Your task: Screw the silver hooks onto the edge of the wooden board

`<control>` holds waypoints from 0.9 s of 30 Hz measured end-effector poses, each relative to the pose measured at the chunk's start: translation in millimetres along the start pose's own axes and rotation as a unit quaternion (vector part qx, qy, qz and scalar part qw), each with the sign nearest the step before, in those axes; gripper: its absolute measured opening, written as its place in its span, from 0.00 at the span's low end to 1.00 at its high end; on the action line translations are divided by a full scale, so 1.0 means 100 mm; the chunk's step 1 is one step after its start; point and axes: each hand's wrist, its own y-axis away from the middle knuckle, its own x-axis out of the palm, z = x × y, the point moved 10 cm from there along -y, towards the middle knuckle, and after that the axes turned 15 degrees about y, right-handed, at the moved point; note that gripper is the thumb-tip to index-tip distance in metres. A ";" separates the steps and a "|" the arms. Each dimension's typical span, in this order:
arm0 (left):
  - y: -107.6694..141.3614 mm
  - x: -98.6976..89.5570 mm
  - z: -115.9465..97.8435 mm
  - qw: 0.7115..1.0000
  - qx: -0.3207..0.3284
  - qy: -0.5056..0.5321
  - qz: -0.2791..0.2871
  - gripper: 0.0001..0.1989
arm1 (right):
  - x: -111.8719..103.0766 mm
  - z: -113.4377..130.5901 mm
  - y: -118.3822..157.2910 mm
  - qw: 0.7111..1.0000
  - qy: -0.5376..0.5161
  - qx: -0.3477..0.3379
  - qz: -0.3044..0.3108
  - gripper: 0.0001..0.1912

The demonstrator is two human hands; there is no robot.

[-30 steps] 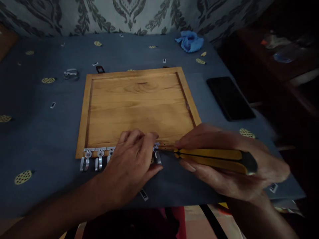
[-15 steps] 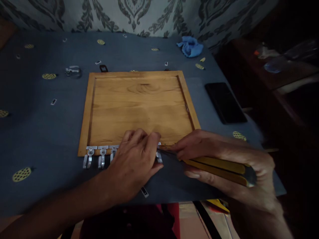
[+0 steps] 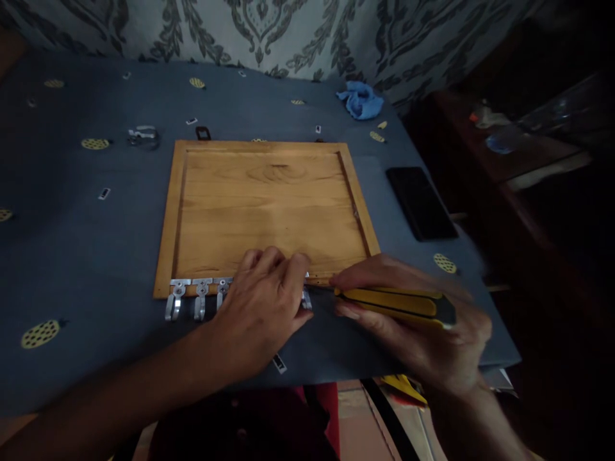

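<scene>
A framed wooden board (image 3: 269,205) lies flat on the table. Along its near edge runs a silver metal hook rail (image 3: 202,289), with several hooks hanging over the side. My left hand (image 3: 264,307) covers the rail's right part, its bent fingers on the board and its thumb below, holding the rail against the edge. Closed around a yellow-and-black screwdriver (image 3: 394,304) is my right hand (image 3: 423,349). The thin shaft points left to the rail's right end beside my left fingers; its tip is hard to make out.
A dark phone (image 3: 421,203) lies right of the board and a crumpled blue cloth (image 3: 361,100) behind it. Pliers-like metal tools (image 3: 143,136) rest at the back left. A patterned blue cloth (image 3: 72,250) covers the table. A brown shelf (image 3: 528,153) stands to the right.
My right hand and the screwdriver have shifted left and turned, with the handle now more nearly level. My left hand stays on the rail. The view has shifted slightly.
</scene>
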 end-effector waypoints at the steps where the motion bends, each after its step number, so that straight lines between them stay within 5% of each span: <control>1: 0.00 0.00 -0.01 1.000 0.004 -0.002 0.000 0.17 | 0.00 0.02 0.00 1.000 0.010 -0.007 -0.007 0.07; 10: -0.02 0.00 -0.01 1.000 -0.002 0.009 0.002 0.16 | -0.05 0.14 0.09 0.989 0.101 -0.028 -0.103 0.07; 27: 0.00 0.02 0.00 1.000 0.003 0.025 0.017 0.13 | -0.05 0.25 0.16 0.948 0.265 0.020 -0.175 0.06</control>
